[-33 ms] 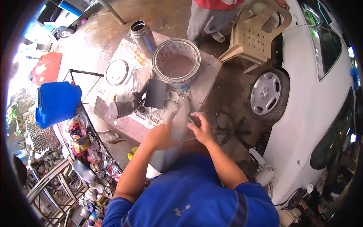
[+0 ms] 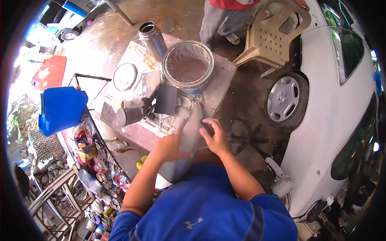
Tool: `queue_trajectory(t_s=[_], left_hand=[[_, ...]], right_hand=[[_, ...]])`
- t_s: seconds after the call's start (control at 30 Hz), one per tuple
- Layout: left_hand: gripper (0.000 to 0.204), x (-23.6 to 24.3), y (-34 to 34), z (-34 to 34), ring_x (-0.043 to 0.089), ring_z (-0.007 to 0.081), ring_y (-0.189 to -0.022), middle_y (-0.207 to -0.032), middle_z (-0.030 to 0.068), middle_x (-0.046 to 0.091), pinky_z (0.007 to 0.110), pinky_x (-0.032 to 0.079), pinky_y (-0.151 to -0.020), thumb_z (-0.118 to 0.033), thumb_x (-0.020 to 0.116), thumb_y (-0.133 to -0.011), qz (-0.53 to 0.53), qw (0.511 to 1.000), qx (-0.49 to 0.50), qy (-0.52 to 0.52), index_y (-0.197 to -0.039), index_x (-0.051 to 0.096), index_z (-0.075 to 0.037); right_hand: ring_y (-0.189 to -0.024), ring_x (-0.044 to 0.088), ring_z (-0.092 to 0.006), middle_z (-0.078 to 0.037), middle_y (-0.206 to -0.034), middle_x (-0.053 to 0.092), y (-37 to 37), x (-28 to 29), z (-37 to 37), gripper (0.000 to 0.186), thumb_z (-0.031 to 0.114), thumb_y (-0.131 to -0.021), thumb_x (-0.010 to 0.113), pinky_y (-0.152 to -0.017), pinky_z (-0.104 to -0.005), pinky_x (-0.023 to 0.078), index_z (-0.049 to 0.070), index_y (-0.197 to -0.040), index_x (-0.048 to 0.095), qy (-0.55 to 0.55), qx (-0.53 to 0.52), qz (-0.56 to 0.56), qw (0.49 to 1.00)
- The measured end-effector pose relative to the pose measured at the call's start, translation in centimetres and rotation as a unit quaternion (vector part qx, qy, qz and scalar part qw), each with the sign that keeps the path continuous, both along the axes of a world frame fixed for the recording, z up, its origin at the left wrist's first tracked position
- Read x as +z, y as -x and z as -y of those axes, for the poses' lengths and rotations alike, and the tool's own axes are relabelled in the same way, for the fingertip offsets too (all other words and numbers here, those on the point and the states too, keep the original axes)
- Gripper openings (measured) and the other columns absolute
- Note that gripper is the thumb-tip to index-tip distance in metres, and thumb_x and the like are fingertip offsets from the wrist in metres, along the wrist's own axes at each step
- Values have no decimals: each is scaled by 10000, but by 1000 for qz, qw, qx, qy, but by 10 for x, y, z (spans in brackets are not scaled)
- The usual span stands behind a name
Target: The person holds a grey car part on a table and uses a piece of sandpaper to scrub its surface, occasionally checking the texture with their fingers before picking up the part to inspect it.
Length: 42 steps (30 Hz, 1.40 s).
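Observation:
My left hand [image 2: 171, 146] grips a long, pale grey curved panel [image 2: 189, 132] that stands on edge in front of my body. Curled around a small dark piece [image 2: 206, 129] at the panel's right side are the fingers of my right hand [image 2: 214, 134]. Beyond the panel, the worktable [image 2: 221, 80] carries a large open can [image 2: 187, 68] with pinkish-grey residue, a tall steel canister [image 2: 152, 44], a round lid [image 2: 124, 76], a dark grey sheet [image 2: 165, 100] and a dusty cylindrical tool [image 2: 128, 115], all on or among newspaper.
A blue jug [image 2: 60, 108] and cluttered cans line the left side. A pale animal [image 2: 118, 146] lies below the table's left. A white car [image 2: 329, 120] fills the right, near a stand fan [image 2: 281, 184]. A beige chair [image 2: 273, 36] and another person's legs [image 2: 221, 24] are at the back.

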<state>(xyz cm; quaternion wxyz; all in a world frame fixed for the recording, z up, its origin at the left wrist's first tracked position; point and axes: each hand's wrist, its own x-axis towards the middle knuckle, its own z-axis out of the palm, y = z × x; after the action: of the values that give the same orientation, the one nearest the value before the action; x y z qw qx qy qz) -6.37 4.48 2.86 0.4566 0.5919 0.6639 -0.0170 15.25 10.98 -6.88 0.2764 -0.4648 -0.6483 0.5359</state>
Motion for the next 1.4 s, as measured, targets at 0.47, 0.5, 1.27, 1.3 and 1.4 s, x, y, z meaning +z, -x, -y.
queue_trajectory(t_s=[0.47,0.5,1.27,1.3,1.4], left_hand=[[1017,11,-15,8,718,445,-947,-995,278,724,497,574,-834,-459,889,-642,-47,995,75,52,-1411,424,16],[1022,11,-16,10,714,457,-927,-960,287,722,501,568,-817,-448,900,-623,-40,995,83,43,-1392,439,42],[1011,5,-13,8,720,440,-917,-984,277,727,508,574,-816,-464,865,-629,-45,996,72,35,-1422,432,-11],[1012,8,-12,5,720,440,-915,-984,277,728,507,575,-812,-462,864,-629,-39,994,80,55,-1423,430,-9],[992,15,-15,-1,721,439,-909,-982,282,726,506,577,-807,-457,861,-630,-34,994,79,72,-1408,438,-7]], right_hand=[[-1338,494,-358,-78,-1578,490,8,-10,19,411,233,-1063,496,-1153,-530,318,85,-1433,597,-206,170,103,958],[-1327,493,-373,-73,-1587,479,3,0,44,424,262,-1067,489,-1152,-534,320,102,-1446,591,-196,146,110,964],[-1532,172,-516,-118,-1653,353,0,8,57,495,190,-1058,477,-1211,-687,150,110,-1547,456,-118,176,89,973],[-1517,190,-530,-121,-1650,359,6,-1,41,488,198,-1067,464,-1220,-654,169,101,-1545,454,-124,168,91,974],[-1465,244,-570,-125,-1618,406,41,-38,-34,466,230,-1095,431,-1233,-541,249,79,-1535,455,-89,105,94,986]])
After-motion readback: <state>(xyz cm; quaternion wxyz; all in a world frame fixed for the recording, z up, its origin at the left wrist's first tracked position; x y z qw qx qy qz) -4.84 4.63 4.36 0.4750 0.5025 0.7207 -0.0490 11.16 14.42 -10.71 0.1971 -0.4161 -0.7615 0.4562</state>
